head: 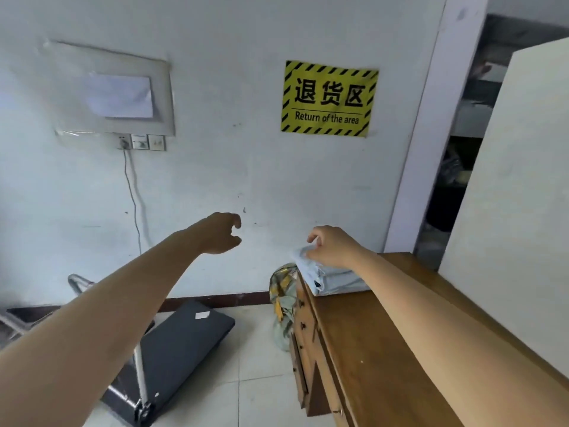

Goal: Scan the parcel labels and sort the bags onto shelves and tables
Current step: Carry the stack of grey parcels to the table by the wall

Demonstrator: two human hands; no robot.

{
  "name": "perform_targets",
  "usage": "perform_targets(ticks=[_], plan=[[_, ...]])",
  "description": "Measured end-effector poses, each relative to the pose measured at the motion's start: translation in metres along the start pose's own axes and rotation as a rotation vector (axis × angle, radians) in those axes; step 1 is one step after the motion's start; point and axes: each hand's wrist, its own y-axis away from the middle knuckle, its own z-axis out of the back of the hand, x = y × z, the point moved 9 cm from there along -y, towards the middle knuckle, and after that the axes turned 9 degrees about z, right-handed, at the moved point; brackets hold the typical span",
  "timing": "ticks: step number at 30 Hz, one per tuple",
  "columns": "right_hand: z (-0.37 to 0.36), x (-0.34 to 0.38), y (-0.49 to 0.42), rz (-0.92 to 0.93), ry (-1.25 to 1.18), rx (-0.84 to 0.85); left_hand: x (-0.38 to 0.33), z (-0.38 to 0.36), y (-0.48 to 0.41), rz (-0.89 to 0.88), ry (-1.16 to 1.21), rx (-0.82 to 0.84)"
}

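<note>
My right hand (pixel 334 246) rests on top of a pale grey poly parcel bag (pixel 331 275), fingers curled loosely over its crinkled far edge at about one o'clock; whether they actually pinch the film or only lie on it I cannot tell. The bag is soft, flat and pillow-shaped, with a glossy, wrinkled skin, and it lies at the far end of a wooden desk (pixel 378 343), touching the wall side. The desk top is smooth, varnished, honey-brown, with small dark knobs on the drawers along its left face.

My left hand (pixel 223 232) is out in the air at eleven o'clock, holding nothing, thumb and fingers apart in a loose curl in front of the scuffed white wall (pixel 215 167).

Wedged between the desk's far corner and the wall hangs a crumpled bag with yellow and green print (pixel 281 300), shiny and creased. At seven o'clock a flat platform trolley (pixel 181 343) sits on the pale glossy floor tiles, its deck matte dark grey, its handle bare metal tube. At twelve o'clock a rectangular yellow sign (pixel 328 98) with black hazard stripes reads "Return of the area". A cream board (pixel 508 211) stands upright at three o'clock.
</note>
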Motion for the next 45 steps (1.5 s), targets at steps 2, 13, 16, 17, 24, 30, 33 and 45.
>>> perform_targets(ticks=[2,13,16,17,24,30,33,45], plan=[[0.000,-0.044,-0.026,-0.104,-0.015,-0.022,-0.015,-0.022,-0.054,-0.069,-0.008,0.043],[-0.057,-0.251,-0.124,-0.641,-0.388,-0.179,-0.122,-0.178,-0.296,-0.380,0.004,0.299],[-0.097,-0.316,-0.140,-0.835,-0.590,-0.265,-0.139,-0.243,-0.355,-0.414,-0.063,0.340],[-0.114,-0.335,-0.142,-0.915,-0.687,-0.314,-0.142,-0.262,-0.374,-0.399,-0.059,0.349],[-0.200,-0.425,-0.163,-1.324,-0.975,-0.583,-0.142,-0.371,-0.500,-0.170,0.059,0.542],[-0.257,-0.465,-0.146,-1.523,-1.141,-0.840,-0.173,-0.449,-0.535,-0.160,0.085,0.809],[-0.268,-0.466,-0.142,-1.545,-1.202,-0.951,-0.194,-0.478,-0.546,-0.162,0.162,0.911],[-0.274,-0.446,-0.167,-1.527,-1.517,-1.155,-0.209,-0.531,-0.559,0.039,0.527,1.528]])
